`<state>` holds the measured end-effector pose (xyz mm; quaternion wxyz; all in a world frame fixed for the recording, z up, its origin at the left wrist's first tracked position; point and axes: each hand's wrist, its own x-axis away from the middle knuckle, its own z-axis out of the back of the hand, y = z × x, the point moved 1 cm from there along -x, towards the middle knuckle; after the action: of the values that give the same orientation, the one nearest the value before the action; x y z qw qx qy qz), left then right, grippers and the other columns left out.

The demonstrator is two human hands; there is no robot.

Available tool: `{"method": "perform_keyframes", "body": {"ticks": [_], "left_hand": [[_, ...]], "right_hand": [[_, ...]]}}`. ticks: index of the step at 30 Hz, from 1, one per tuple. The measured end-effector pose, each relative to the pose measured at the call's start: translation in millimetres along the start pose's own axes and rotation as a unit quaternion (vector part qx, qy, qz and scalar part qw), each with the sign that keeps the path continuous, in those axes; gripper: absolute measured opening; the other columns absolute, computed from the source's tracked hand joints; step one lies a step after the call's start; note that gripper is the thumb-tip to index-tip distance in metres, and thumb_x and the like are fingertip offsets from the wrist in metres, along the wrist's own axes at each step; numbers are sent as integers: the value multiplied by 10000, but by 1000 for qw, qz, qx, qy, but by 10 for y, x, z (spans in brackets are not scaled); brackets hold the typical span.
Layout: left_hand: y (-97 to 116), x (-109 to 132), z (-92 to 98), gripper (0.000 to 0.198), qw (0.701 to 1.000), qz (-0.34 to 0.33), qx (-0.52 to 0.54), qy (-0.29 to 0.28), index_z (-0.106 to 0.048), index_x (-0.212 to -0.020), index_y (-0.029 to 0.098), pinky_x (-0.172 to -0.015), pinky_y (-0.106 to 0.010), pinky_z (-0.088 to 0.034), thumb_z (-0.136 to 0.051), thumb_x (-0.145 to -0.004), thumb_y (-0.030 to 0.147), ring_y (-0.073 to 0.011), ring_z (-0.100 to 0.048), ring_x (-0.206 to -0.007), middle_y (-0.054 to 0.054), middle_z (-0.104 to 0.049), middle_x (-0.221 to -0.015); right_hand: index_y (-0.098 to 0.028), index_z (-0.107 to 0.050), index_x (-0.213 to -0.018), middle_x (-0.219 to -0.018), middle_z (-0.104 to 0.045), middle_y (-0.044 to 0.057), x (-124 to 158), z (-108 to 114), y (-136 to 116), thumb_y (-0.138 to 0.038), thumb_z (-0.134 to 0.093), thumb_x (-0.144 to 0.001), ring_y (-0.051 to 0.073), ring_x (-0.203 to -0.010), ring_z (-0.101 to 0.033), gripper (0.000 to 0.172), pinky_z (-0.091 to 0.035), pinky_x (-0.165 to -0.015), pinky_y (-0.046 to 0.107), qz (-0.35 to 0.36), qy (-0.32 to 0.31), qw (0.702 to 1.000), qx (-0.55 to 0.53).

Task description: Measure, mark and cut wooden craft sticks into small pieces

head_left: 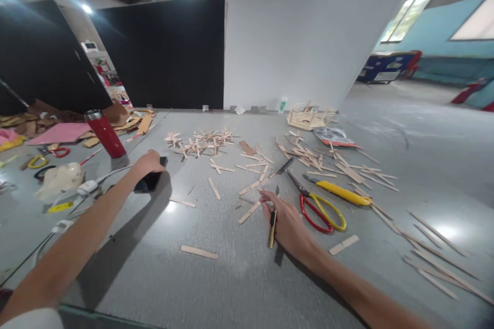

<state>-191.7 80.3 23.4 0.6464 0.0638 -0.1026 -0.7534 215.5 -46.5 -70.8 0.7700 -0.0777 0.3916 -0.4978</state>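
Observation:
My left hand (148, 162) reaches out to the left and rests on a black phone (150, 181) lying on the grey floor, fingers curled over its far end. My right hand (283, 218) is closed round a small yellow-and-black utility knife (272, 226), blade pointing away. Flat wooden craft sticks (250, 211) lie scattered just beyond the right hand. Red-and-yellow-handled scissors (322, 211) lie right of that hand, with a yellow cutter (341, 193) behind them.
A red flask (105, 133) stands left of the phone. A white charger and cable (87, 186), cardboard scraps (127, 123) and more scissors (50, 157) lie at far left. A stick-built frame (309, 117) sits near the white wall. Long sticks (436, 262) lie at right.

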Motion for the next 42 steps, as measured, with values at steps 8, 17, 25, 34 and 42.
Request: {"method": "perform_keyframes", "body": {"ticks": [8, 17, 25, 34, 42], "left_hand": [[-144, 35, -179, 393, 987, 138, 17, 76, -628, -1326, 154, -957, -473, -594, -680, -1014, 387, -290, -665, -1149, -98, -644, -1324], [-132, 40, -266, 375, 980, 140, 39, 135, -636, -1311, 147, -969, -448, -587, -677, -1018, 376, -286, -663, -1151, -87, -654, -1310], [-1, 81, -365, 381, 949, 258, -44, 175, -616, -1341, 165, -950, -472, -597, -670, -1023, 368, -261, -672, -1133, -116, -638, -1335], [935, 496, -960, 338, 983, -5, -45, 180, -611, -1342, 126, -1143, -623, -420, -530, -1041, 257, -365, -649, -1250, -205, -688, -1334], [1086, 868, -1296, 315, 952, -217, 46, 210, -613, -1321, 188, -1255, -569, -326, -414, -1077, 195, -254, -648, -1280, -115, -724, -1320]], "right_hand": [[-158, -654, -1208, -973, -808, 113, -4, 1, 3, -270, -406, -1040, 248, -781, -787, 320, -642, -730, 395, 4, -9, 1000, 12], [-155, -656, -1203, -1013, -813, 127, -10, -5, 33, -291, -405, -1048, 260, -833, -802, 325, -639, -778, 398, 2, -25, 1000, 15], [-182, -665, -1215, -1029, -816, 128, 74, -88, 95, -289, -404, -1021, 278, -832, -803, 342, -618, -734, 376, -14, -37, 999, 28], [-177, -635, -1260, -913, -787, 112, 209, -92, 29, -319, -361, -1079, 267, -703, -767, 359, -569, -591, 333, 14, -56, 997, 53], [-167, -525, -1433, -1135, -792, 141, 441, -62, -255, -113, -430, -1054, 220, -784, -793, 394, -613, -694, 300, 95, -28, 992, 81]]}}
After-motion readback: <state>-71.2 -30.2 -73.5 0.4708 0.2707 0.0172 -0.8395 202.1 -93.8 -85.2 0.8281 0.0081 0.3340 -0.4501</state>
